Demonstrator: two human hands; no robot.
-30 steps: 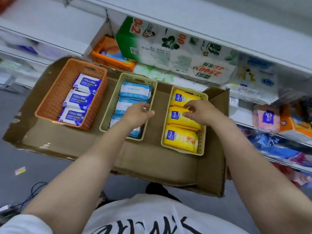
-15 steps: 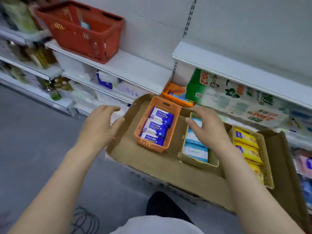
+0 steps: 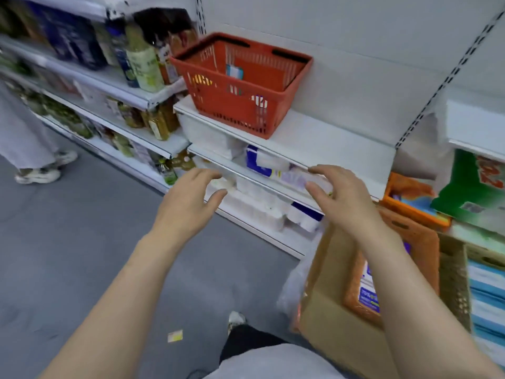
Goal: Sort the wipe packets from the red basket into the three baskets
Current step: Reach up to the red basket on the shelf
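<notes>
Red slatted plastic basket on white shelf, above and apart from my 2 hands: left hand & right hand both spread, holding nothing. 1 wipe packet visible inside.

This is a shop aisle: white metal shelves on slotted uprights carry bottled goods and packaged paper products, a red shopping basket sits on one shelf, and grey floor runs alongside.

White shelves, bottles at upper left, green package at right, grey floor
</notes>
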